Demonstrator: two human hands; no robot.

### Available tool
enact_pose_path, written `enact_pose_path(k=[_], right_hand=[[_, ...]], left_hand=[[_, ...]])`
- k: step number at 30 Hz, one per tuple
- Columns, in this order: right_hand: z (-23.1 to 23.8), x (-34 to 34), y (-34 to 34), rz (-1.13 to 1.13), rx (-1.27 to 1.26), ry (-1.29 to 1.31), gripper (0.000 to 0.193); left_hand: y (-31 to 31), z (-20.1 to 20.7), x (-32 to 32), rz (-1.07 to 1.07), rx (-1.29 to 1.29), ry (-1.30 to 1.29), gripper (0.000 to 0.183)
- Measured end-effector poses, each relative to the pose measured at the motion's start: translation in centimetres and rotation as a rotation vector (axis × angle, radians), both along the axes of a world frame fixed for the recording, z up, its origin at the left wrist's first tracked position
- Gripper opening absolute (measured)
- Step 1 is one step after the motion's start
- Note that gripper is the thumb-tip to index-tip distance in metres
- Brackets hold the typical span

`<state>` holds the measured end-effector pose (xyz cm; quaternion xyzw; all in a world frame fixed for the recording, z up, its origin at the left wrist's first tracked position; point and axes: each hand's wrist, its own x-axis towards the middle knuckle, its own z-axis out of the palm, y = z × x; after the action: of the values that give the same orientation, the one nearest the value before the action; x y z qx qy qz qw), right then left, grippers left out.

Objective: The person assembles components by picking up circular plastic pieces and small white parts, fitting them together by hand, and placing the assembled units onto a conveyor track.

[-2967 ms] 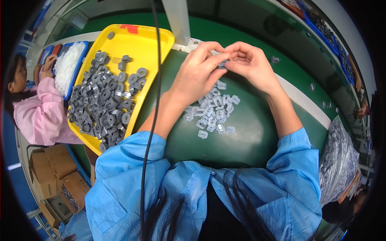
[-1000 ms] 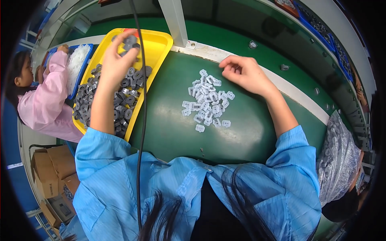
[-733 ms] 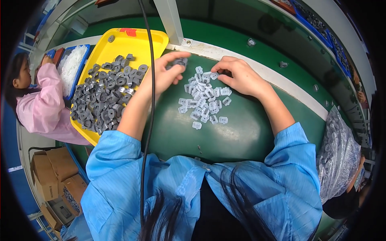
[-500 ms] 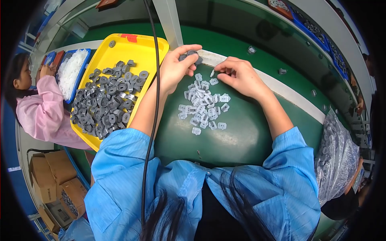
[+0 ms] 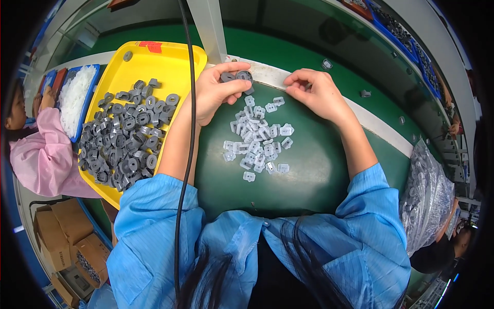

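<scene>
My left hand (image 5: 212, 92) is closed around a few dark grey round plastic parts (image 5: 244, 77), pinched between thumb and fingers above the far end of the green work surface. To its right, my right hand (image 5: 320, 95) hangs over the pale edge strip, fingers bent, with a gap between thumb and forefinger and nothing visible there. Between and nearer than the hands lies a loose heap of small translucent plastic pieces (image 5: 256, 135). One translucent piece (image 5: 278, 101) sits at the heap's far right, closest to my right hand.
A yellow tray (image 5: 177, 57) piled with grey parts (image 5: 128, 131) stands left of my left forearm. A black cable (image 5: 193, 103) hangs in front of that arm. Beyond the edge strip is a green belt (image 5: 288, 56) with scattered parts. A clear bag (image 5: 424, 201) stands right; a co-worker in pink sits left.
My right hand has let go of a small translucent piece, now lying by the heap, and drawn slightly right. My left hand still holds the grey parts. The whole view has shifted a little.
</scene>
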<state>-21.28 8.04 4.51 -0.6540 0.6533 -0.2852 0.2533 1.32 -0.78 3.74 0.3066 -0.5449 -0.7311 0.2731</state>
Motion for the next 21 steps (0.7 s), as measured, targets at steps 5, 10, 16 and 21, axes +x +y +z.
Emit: enact_pose_path(k=[5,10,16,21], right_hand=[[-0.5,1.2,0.9,0.254,-0.130,0.090,0.025],[0.7,0.6,1.1,0.074,0.040,0.140,0.020],[0.6,1.4,0.6,-0.016,-0.028,0.106,0.023],[0.6,1.7,0.0,-0.033,0.180,0.164,0.036]], left_hand=[[0.7,-0.7,-1.2,0.153,-0.486,-0.151,0.027],[1.3,-0.6,-1.7,0.307,-0.759,-0.093,0.026],[0.8,-0.4,-2.1,0.232,-0.049,0.158,0.032],[1.5,-1.2,-2.4,0.197,-0.504,-0.062,0.037]])
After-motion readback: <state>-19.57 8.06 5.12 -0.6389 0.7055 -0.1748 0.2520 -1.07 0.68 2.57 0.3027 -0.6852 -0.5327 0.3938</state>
